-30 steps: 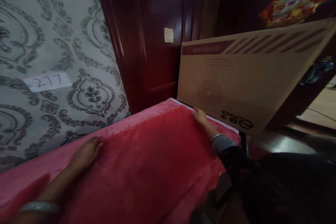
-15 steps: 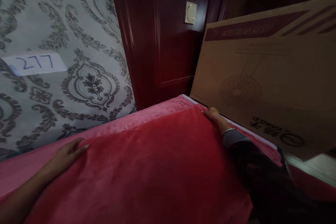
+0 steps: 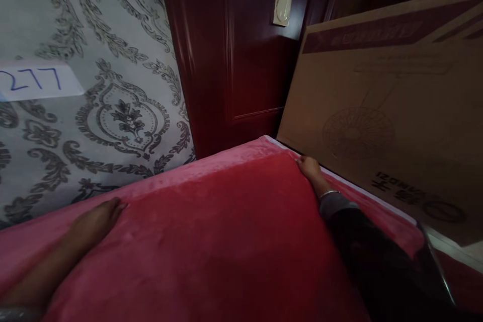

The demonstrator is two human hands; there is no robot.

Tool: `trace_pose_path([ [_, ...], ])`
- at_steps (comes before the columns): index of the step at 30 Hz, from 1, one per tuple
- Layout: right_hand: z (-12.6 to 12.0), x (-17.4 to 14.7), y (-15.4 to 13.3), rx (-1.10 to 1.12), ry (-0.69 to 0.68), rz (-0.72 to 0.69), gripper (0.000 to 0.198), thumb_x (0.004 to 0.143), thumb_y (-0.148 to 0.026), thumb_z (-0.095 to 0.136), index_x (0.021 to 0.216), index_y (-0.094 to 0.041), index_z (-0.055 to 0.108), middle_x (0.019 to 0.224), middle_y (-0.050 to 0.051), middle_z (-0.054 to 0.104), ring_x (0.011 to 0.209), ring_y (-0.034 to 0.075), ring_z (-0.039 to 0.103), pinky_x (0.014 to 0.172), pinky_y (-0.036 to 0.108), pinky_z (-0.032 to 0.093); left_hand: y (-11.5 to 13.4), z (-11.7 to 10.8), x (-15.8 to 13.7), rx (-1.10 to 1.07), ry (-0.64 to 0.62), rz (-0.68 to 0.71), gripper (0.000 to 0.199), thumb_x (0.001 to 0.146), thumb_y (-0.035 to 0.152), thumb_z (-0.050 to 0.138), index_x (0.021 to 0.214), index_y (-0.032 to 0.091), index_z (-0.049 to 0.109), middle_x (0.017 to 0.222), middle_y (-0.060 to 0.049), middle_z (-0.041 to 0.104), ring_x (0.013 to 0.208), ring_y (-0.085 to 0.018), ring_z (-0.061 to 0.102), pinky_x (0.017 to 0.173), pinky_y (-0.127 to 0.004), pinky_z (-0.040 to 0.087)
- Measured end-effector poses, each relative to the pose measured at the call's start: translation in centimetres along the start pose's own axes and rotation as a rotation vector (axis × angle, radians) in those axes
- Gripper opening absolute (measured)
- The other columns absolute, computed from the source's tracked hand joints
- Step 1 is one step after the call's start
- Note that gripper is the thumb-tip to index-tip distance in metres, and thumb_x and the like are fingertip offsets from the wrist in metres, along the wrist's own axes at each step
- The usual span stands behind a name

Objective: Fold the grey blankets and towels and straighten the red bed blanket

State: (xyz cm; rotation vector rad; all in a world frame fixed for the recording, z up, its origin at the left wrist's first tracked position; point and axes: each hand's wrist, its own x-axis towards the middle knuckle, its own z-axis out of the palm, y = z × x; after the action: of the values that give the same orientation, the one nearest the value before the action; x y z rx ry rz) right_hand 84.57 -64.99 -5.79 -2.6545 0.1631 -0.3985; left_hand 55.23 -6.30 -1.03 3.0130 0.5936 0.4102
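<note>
A red plush blanket (image 3: 226, 226) lies spread over a pink plush cover (image 3: 234, 156). Its far edge runs slantwise between my two hands. At the left end of that edge, my left hand (image 3: 98, 217) is closed, with the blanket's corner pinched in its fingers. My right hand (image 3: 311, 168) grips the far right corner, close to the pale trim (image 3: 362, 192) along the cover's side. The fingertips of both hands are partly hidden. The near part of the blanket runs out of view at the bottom.
Patterned grey wallpaper (image 3: 126, 115) with a paper label (image 3: 37, 80) reading 277 rises at the left. Behind stands a dark red wooden panel (image 3: 256, 75) with a switch (image 3: 282, 7). A large cardboard box (image 3: 377, 95) leans beside the right edge.
My left fingers have closed further on the blanket's edge. The right hand keeps its grip, appearing slightly farther right and lower. The view has shifted a little, moving the label left and the box right.
</note>
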Motion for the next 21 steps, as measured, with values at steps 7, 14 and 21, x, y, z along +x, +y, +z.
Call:
trace_pose_path([
  [7,-1.0,0.1,-3.0,-0.095,0.039,-0.271,0.038,0.096,-0.024,0.051,0.131,-0.019,0.066,0.137,0.015,0.060,0.127,0.031,0.051,0.103,0.043,0.044,2.3,-0.8,0.2,-0.117,-0.096,0.098,0.054,0.085,0.052,0.033,0.107,0.014,0.065,0.121,-0.016,0.070,0.113,-0.029,0.064,0.103,-0.039,0.045],
  [14,1.5,-1.6,-10.5,0.043,-0.324,-0.732,0.029,0.091,-0.016,0.062,0.117,-0.025,0.073,0.126,0.004,0.069,0.120,0.019,0.060,0.107,0.030,0.041,8.3,-0.4,1.7,-0.085,-0.204,0.288,0.053,0.090,0.054,0.032,0.094,0.017,0.068,0.107,-0.015,0.072,0.100,-0.028,0.066,0.096,-0.039,0.048],
  [21,2.3,-1.8,-12.0,-0.057,-0.153,-0.610,0.024,0.097,-0.019,0.052,0.108,-0.023,0.073,0.118,0.008,0.069,0.112,0.024,0.062,0.097,0.030,0.045,8.9,0.8,2.9,0.016,-0.086,0.204,0.046,0.093,0.041,0.030,0.102,0.017,0.068,0.111,-0.015,0.073,0.103,-0.030,0.069,0.089,-0.038,0.051],
])
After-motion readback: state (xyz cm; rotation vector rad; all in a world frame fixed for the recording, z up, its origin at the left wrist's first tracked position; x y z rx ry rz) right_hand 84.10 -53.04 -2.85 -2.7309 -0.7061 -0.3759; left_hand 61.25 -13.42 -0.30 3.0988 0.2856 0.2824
